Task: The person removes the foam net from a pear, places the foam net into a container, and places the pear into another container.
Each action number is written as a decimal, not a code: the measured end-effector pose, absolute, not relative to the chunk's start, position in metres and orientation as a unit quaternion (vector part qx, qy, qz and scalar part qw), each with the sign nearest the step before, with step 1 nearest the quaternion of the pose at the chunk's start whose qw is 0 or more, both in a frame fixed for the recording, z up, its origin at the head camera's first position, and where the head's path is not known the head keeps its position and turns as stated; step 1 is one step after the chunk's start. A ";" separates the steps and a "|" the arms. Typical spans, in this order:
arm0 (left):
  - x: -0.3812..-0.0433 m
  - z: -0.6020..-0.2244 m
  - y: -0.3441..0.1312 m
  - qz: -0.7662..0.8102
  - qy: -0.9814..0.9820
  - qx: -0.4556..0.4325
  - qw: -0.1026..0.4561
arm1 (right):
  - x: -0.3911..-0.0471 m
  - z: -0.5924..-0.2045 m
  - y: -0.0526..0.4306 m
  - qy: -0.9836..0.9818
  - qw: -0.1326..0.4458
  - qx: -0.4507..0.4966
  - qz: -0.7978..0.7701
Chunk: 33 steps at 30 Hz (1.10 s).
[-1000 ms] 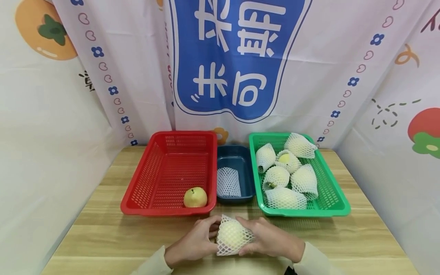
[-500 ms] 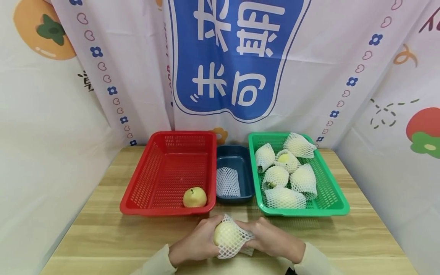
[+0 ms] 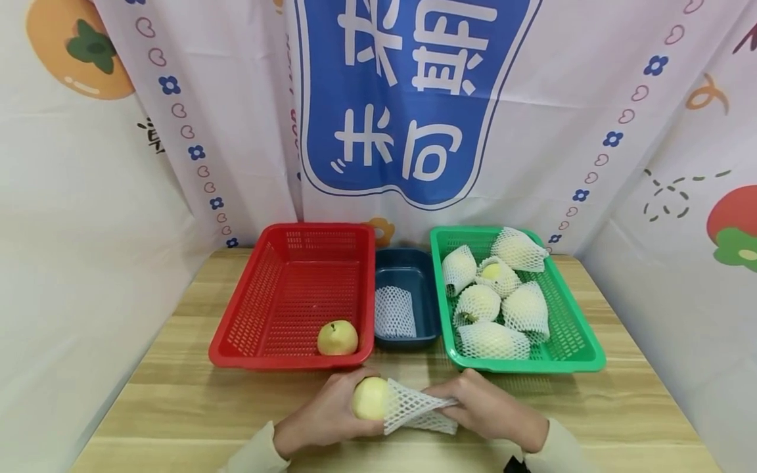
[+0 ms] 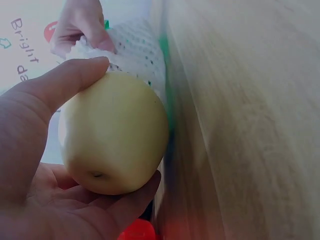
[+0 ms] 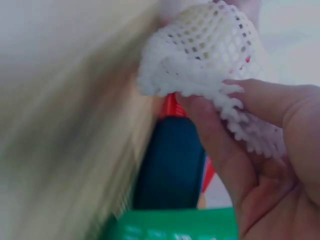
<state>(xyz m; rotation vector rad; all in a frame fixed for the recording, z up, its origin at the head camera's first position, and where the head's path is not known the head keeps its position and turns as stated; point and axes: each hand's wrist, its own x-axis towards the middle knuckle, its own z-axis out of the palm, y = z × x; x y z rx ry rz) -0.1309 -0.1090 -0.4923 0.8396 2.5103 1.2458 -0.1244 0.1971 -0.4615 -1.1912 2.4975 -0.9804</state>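
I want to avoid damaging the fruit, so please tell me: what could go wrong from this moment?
The left hand holds the pear by its bare skin, so it might slip and bruise on the wood-grain table.

The right hand pinches the bunched edge of the foam net; a hard pull there could tear the mesh.

There is room on the table [image 3: 160, 397] left of the left hand [image 3: 330, 415] and right of the right hand [image 3: 481, 406]. Between them, the pear [image 3: 369, 399] and net [image 3: 408, 402] block the way. Just ahead, the red basket [image 3: 284, 362], blue box [image 3: 408, 343] and green basket [image 3: 526, 366] stand close together.
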 end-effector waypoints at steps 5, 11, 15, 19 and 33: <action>-0.132 -0.493 -0.114 0.420 0.853 0.290 0.112 | -0.123 -0.449 0.213 0.845 0.104 -0.400 -0.340; -0.133 -0.493 -0.115 0.428 0.846 0.295 0.119 | -0.123 -0.425 0.232 0.844 0.118 -0.394 -0.345; -0.134 -0.493 -0.115 0.428 0.846 0.291 0.130 | -0.125 -0.406 0.238 0.835 0.102 -0.411 -0.351; -0.135 -0.493 -0.115 0.424 0.848 0.289 0.133 | -0.128 -0.388 0.236 0.836 0.063 -0.421 -0.346; -0.137 -0.495 -0.115 0.423 0.846 0.300 0.126 | -0.151 -0.365 0.206 0.886 -0.070 -0.319 -0.329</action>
